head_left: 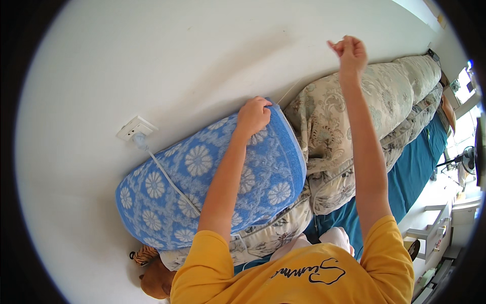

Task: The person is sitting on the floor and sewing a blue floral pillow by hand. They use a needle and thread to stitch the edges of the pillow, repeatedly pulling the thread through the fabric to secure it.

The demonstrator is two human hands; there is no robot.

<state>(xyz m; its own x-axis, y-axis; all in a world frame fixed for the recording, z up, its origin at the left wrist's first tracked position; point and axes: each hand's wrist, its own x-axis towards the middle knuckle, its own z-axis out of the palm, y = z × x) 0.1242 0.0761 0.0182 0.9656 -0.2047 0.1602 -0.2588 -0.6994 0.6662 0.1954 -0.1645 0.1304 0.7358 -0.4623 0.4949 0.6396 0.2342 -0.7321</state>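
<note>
A blue pillow (pixel 215 172) with white flower patterns, in a towel-like cover, leans against the wall in front of me. My left hand (pixel 254 117) is closed on its upper right corner, fingers curled over the edge. From near that corner a thin pale thread (pixel 289 91) runs up and to the right, fading against the wall in line with my right hand. Raised high before the wall, my right hand (pixel 350 52) is closed in a pinch, slightly blurred. Whether a needle is in its fingertips is too small to tell.
A wall socket (pixel 136 128) with a plug and white cord (pixel 172 182) sits left, the cord crossing the pillow. Beige patterned bedding (pixel 329 126) lies right, over a teal sheet (pixel 410 169). Plush toys (pixel 156 278) lie lower left. A fan (pixel 467 159) stands far right.
</note>
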